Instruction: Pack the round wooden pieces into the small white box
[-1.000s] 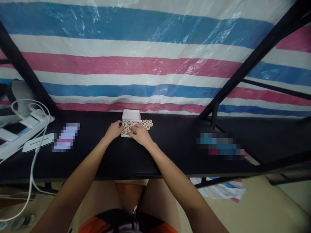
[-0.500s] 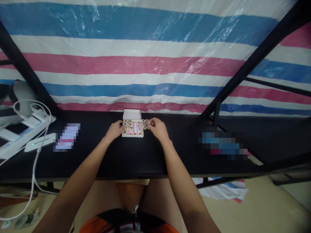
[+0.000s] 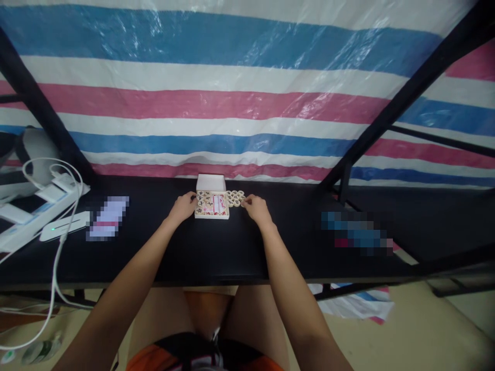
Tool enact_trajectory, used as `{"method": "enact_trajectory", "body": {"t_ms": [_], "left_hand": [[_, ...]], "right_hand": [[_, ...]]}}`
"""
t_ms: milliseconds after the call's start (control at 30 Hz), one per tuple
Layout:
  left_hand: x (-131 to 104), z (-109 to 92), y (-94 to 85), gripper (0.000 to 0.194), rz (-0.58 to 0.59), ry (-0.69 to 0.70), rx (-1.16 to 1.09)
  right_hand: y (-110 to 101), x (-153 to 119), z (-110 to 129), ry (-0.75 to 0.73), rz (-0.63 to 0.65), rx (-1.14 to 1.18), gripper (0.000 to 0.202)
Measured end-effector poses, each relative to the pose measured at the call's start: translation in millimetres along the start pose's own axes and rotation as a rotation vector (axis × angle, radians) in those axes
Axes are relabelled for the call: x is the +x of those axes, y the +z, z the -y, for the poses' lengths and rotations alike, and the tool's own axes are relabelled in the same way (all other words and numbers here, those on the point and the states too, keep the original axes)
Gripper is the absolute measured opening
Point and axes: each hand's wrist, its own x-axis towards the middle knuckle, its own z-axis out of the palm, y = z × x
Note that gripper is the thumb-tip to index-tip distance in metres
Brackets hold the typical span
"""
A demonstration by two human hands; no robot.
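An open white box (image 3: 212,216) with its lid (image 3: 211,183) raised at the back holds round pieces with black and red markings, plus a pink-and-white packet (image 3: 218,204). Just right of the box, several round pieces (image 3: 235,198) lie together in rows on the black tabletop. My left hand (image 3: 184,207) rests at the box's left side, fingers curled against its edge. At the right end of the rows is my right hand (image 3: 256,209), its fingertips pinched at the nearest piece; whether they grip it is hard to see.
A phone-like blurred item (image 3: 108,219), a white device (image 3: 65,226) and looping white cables (image 3: 58,268) lie on the left. A blurred blue item (image 3: 356,230) sits on the right. Black frame bars slant at both sides before a striped sheet (image 3: 216,103).
My right hand has shifted slightly right and toward me, uncovering more of the round pieces beside the box. My left hand stays at the box.
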Motion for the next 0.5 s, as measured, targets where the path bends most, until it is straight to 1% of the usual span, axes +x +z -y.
{"method": "enact_trajectory", "body": {"t_ms": [67,133,200,233,267,333,367,400,433,500], "left_hand": [[-0.5,-0.3,-0.2,0.037,0.002,0.002,-0.002],[-0.8,-0.6,-0.5,0.037,0.002,0.001,-0.001],[-1.4,-1.4,-1.0,0.037,0.001,-0.003,0.000],[-1.8,-1.9,-1.4,0.036,0.001,-0.004,-0.002],[-2.3,-2.6,-1.8,0.036,0.002,-0.004,-0.004],[-3.4,-3.6,-2.6,0.035,0.002,0.001,-0.005],[-3.7,-3.8,-2.8,0.035,0.003,0.005,-0.005],[-3.7,-3.8,-2.8,0.035,0.002,0.009,-0.005],[-3.6,-3.4,-2.5,0.035,0.001,0.013,-0.003],[-2.6,-2.3,-1.6,0.035,0.001,0.019,0.001]], "right_hand": [[-1.9,-0.1,-0.1,-0.014,-0.023,-0.006,0.015],[-2.9,-2.6,6.5,-0.053,-0.084,-0.027,0.018],[-0.3,-8.9,21.7,-0.157,-0.156,-0.043,0.022],[2.8,-13.5,32.0,-0.249,-0.165,-0.043,0.024],[7.0,-18.9,43.2,-0.377,-0.140,-0.029,0.026],[17.3,-30.5,65.2,-0.620,-0.039,0.004,0.027],[22.6,-35.8,74.3,-0.694,-0.009,0.013,0.029],[27.3,-40.2,81.5,-0.755,0.030,0.007,0.030],[31.1,-43.3,86.3,-0.783,0.048,-0.002,0.031],[35.4,-45.8,89.6,-0.772,0.049,-0.022,0.032]]}}
